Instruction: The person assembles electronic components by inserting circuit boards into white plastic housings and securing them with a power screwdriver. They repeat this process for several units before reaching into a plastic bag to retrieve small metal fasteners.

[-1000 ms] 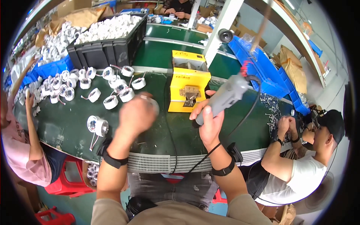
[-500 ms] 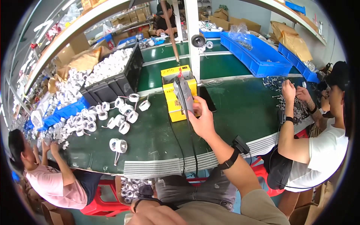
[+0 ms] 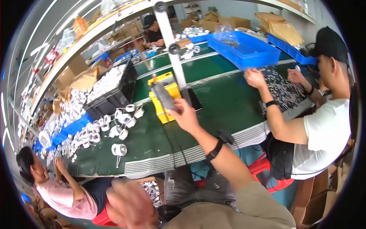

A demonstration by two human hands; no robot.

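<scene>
My right hand (image 3: 187,115) reaches forward over the green table and grips a grey handheld tool (image 3: 164,97), thumb and fingers at its near end. The tool has a red tip and lies tilted across the open top of a yellow box (image 3: 166,116); its exact kind is unclear. My left hand (image 3: 131,204) is raised low in the picture, near my lap. It is smeared by motion, so its fingers cannot be made out. Ahead of it, a single white round part with a wire (image 3: 119,149) rests on the table.
Several white round parts (image 3: 126,119) lie left of the box, beside a black crate (image 3: 114,100). A perforated white strip (image 3: 148,168) runs along the table's near edge. Co-workers sit left (image 3: 66,191) and right (image 3: 324,122). A white post (image 3: 172,47) stands behind the box.
My left hand has risen from my lap and swung left. My view has shifted and tilted; the right hand keeps its grip on the grey tool at the yellow box.
</scene>
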